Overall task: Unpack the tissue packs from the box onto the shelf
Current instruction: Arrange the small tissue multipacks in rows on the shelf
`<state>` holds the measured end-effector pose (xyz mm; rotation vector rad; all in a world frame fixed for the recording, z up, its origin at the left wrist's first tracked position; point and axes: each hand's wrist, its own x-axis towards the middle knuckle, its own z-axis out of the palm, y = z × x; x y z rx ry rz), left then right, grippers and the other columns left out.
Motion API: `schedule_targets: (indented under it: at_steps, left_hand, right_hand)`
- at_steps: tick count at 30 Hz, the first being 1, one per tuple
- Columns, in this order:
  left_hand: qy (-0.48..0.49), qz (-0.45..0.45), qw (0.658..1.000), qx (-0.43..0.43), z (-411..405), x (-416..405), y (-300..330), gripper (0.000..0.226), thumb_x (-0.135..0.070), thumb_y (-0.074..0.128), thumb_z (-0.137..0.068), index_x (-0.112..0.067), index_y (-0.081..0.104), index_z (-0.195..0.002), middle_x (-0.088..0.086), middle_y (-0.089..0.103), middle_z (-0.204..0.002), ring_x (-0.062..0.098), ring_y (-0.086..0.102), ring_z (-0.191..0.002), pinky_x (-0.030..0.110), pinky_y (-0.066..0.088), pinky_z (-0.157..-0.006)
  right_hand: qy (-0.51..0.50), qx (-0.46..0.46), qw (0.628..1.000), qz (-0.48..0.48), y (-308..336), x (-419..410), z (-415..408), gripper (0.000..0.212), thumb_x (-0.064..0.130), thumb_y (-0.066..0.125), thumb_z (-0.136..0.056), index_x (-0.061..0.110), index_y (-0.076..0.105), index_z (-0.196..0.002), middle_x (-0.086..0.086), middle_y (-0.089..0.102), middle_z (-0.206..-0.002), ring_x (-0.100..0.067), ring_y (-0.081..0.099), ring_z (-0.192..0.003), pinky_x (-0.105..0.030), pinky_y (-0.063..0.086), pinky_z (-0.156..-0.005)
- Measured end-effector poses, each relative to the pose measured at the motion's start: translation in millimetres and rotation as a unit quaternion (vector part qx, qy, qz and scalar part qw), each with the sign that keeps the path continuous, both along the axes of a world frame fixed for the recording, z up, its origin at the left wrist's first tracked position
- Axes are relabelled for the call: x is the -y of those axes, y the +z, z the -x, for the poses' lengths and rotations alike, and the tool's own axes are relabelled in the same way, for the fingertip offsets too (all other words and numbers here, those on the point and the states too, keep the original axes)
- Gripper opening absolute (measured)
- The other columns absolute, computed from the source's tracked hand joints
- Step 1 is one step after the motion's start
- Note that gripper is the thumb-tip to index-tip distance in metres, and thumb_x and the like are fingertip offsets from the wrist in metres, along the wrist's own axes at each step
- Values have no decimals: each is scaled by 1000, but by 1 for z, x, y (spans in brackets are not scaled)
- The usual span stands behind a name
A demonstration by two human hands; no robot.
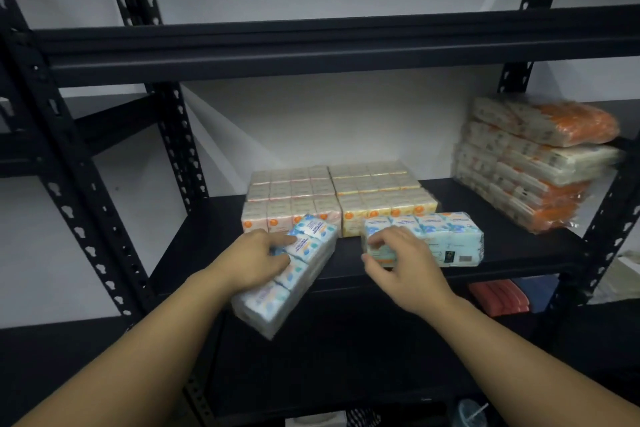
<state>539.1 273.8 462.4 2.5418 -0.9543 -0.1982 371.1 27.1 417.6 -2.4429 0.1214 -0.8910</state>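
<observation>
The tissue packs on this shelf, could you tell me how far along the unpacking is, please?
Done: pink-orange and yellow packs sit at the back, an orange stack at right. In hand: left hand and right hand each hold a blue pack at the shelf front. The box isn't visible.

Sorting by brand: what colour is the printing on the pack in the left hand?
Blue on white, on the tissue pack held by the left hand; head view.
</observation>
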Motion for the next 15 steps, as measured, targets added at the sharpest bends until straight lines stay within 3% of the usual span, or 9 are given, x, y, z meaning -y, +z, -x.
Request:
schedule_targets:
  at_steps: [3,6,8,10,12,15]
  left_hand:
    - [1,19,999,-34,1,-2,0,49,-40,64,-98,-38,55,-146,-17,64,-111,-1,65,-88,18,50,-76]
    - [1,62,996,-62,5,-2,-4,44,-31,62,-101,-31,58,-145,-16,69,-101,7,72,-74,26,60,-71]
    - [-8,65,996,-66,3,-6,-6,44,-29,60,-102,-31,57,-146,-12,73,-104,12,74,-81,32,62,-78]
    - [-23,49,998,-37,2,-12,-6,46,-33,61,-102,-32,55,-147,-13,70,-117,7,69,-92,26,57,-88]
    - [-37,48,998,-18,0,-17,-7,46,-37,65,-100,-34,56,-146,-15,67,-121,3,64,-101,23,52,-93]
    - [-59,53,997,-2,-9,-22,-11,44,-44,73,-93,-40,62,-135,-14,61,-121,4,60,-109,32,52,-102]
  right_hand:
    - [47,-73,986,-144,6,-39,-6,16,37,77,-88,31,70,-100,15,69,-85,-4,65,-82,-29,56,-77]
    - [77,-147,971,-171,3,-66,-18,39,55,78,-82,33,66,-112,11,68,-97,-6,65,-79,-29,57,-75]
    - [85,-190,964,-166,2,-76,-24,59,71,75,-74,38,57,-119,14,64,-108,-3,64,-85,-27,56,-75]
    - [77,-209,962,-157,3,-83,-26,73,78,77,-63,40,49,-119,17,59,-115,-1,62,-94,-29,56,-81]
    - [72,-224,960,-153,5,-88,-27,82,77,83,-55,40,45,-118,18,55,-118,-1,61,-101,-32,57,-85]
    - [73,-242,957,-144,7,-90,-27,81,65,92,-55,39,42,-113,18,58,-114,1,62,-100,-28,56,-80]
